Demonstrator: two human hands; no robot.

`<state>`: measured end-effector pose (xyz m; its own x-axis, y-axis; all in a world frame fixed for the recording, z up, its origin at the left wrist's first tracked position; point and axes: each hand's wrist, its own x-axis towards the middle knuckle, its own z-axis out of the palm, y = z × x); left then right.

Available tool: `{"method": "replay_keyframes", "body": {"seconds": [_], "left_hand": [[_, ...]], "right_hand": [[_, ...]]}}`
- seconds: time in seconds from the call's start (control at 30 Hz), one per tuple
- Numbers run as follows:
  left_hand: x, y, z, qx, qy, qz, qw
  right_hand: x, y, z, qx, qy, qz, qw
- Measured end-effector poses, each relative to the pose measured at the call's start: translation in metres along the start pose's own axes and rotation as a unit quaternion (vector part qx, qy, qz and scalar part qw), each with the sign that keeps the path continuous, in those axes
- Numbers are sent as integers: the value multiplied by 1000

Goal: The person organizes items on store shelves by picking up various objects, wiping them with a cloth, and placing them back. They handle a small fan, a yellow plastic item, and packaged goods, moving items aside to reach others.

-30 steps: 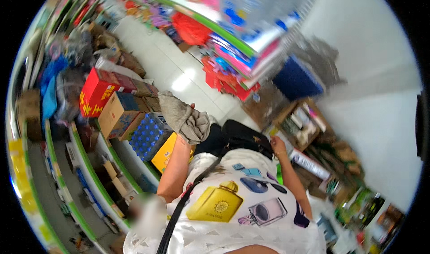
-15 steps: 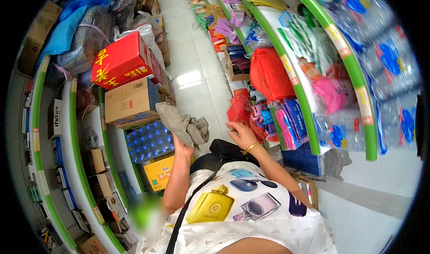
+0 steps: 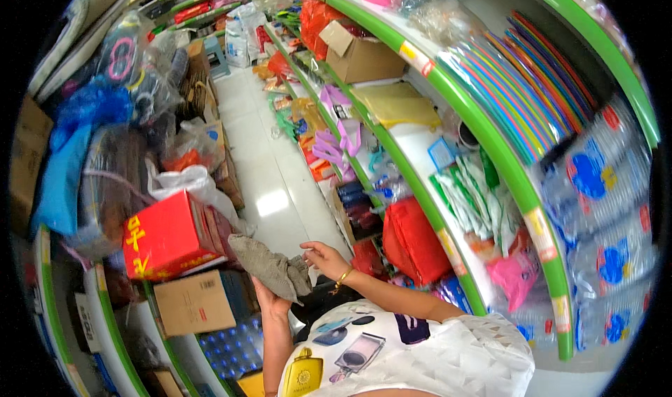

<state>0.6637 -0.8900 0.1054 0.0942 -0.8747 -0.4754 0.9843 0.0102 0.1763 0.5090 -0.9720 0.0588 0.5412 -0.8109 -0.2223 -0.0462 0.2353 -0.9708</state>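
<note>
A grey-brown cloth (image 3: 269,267), partly folded and bunched at its right end, lies across my left hand (image 3: 271,300). The left fingers are closed around its lower side, and part of them is hidden behind it. Close to the bunched end is my right hand (image 3: 326,261), with a gold bracelet (image 3: 343,277) at the wrist. Its fingers are apart and bent a little, and the fingertips are at the cloth's edge; I cannot tell whether they touch it.
Shelves with green edges (image 3: 448,246) line the right, holding a red bag (image 3: 414,242), colourful flat goods (image 3: 518,82) and plastic bottles (image 3: 595,180). On the left stand a red box (image 3: 168,236) and a cardboard carton (image 3: 196,305). A tiled aisle (image 3: 255,138) runs ahead between them.
The view has swung, showing more of the aisle and the right shelves. My right hand has moved left, up to the cloth. My left hand keeps holding the cloth.
</note>
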Motion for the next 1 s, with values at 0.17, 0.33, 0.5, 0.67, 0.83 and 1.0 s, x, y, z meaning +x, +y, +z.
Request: {"method": "replay_keyframes", "body": {"seconds": [0.17,0.33,0.5,0.67,0.83,1.0], "left_hand": [[92,31,80,19,-13,28,999],[177,44,127,88,15,-1,996],[277,62,160,147,10,-53,988],[353,62,237,228,-143,-156,950],[369,34,316,514,-354,-172,762],[381,-12,348,627,-555,-187,514]], "right_hand": [[109,-40,-37,55,34,-39,997],[163,-111,-79,-134,138,-149,970],[199,-156,-120,-80,201,-138,966],[216,-205,-127,-86,224,-145,960],[224,-222,-112,-118,404,-182,888],[186,-199,-111,216,578,-183,765]]}}
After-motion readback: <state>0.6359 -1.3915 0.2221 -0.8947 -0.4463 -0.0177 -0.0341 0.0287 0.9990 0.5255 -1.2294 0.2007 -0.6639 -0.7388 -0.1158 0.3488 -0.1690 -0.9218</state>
